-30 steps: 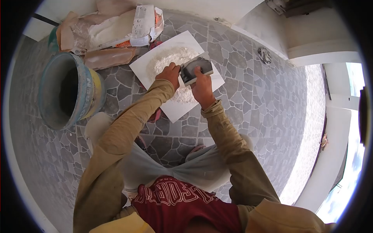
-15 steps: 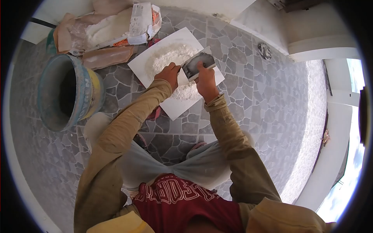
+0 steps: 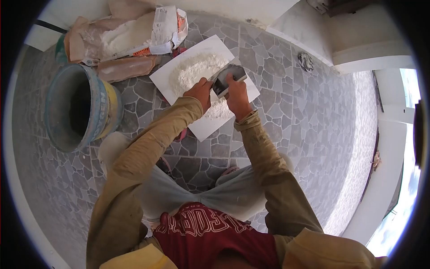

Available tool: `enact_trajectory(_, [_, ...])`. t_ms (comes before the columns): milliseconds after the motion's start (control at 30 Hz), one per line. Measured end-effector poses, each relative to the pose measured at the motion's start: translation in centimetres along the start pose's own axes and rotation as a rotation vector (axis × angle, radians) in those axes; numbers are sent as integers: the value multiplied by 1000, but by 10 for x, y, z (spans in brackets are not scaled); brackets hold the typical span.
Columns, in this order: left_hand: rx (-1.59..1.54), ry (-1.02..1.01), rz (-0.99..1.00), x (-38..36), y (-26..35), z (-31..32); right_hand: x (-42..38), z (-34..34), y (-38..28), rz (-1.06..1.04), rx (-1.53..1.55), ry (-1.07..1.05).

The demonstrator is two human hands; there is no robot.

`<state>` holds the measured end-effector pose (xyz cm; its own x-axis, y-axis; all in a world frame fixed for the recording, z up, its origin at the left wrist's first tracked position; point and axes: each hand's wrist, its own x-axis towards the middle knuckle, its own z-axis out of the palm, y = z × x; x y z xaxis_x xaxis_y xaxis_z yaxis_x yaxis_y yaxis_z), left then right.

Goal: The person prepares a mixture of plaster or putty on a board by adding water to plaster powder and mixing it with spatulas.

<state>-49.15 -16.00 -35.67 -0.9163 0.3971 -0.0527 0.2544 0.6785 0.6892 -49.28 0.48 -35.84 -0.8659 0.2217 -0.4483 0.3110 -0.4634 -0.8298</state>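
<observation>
White powder [image 3: 195,71] lay in a heap right by the person's two hands. The right hand [image 3: 237,96] was closed on a flat dark trowel [image 3: 227,78], with the thumb lying on top of the blade. The left hand [image 3: 200,92] was at the other edge of the same trowel, and its fingers were curled around that edge. The trowel was tilted, and it sat over the near side of the powder, between the two hands. The powder and the trowel were on a white board [image 3: 204,127] that lay flat on the grey stone floor [image 3: 286,103]. To the left of the board stood a big blue and yellow bucket [image 3: 83,105], well apart from the hands. Behind the board, by the wall, lay an open paper sack [image 3: 130,31] with more white powder showing inside it. A second, flatter brown bag [image 3: 125,67] lay between the sack and the bucket.
</observation>
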Motion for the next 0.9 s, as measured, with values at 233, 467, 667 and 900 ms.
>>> enact_trajectory(233, [-10,46,-35,6,-11,-3,1,3,-22,-10,-33,-85])
enact_trajectory(467, [56,51,-232,19,-27,-9,-6,7,-16,-65,-161,-119])
enact_trajectory(667, [-279,227,85,21,4,-26,5,1,-14,-476,-621,-122])
enact_trajectory(900, [-431,283,-11,19,14,-17,-11,12,-5,-532,-720,-277])
